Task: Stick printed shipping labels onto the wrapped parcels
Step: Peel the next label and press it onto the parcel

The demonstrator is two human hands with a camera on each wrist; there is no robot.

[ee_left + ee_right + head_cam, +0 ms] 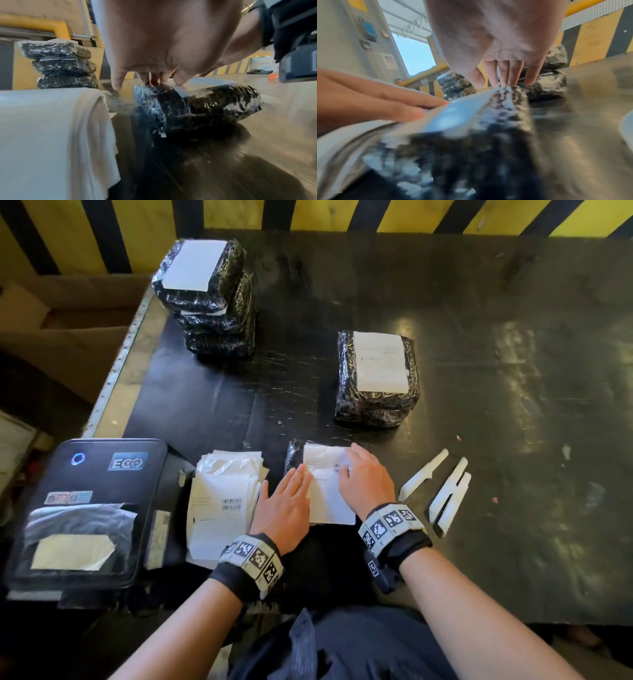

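A black wrapped parcel (294, 457) lies at the table's near edge with a white shipping label (327, 498) on top. My left hand (286, 505) lies flat on the label's left side, fingers straight. My right hand (366, 477) presses flat on its right side. In the left wrist view the fingers (154, 79) touch the top of the parcel (197, 108). The right wrist view has the right fingers (508, 75) on the label (453, 116) over the blurred parcel (505, 102).
A stack of labelled parcels (205, 296) stands far left, another labelled stack (376, 378) mid-table. Loose labels (222, 494) lie left of my hands, beside a black printer (85, 508). Peeled backing strips (442, 491) lie to the right. The black table (513, 405) is edged by a striped barrier.
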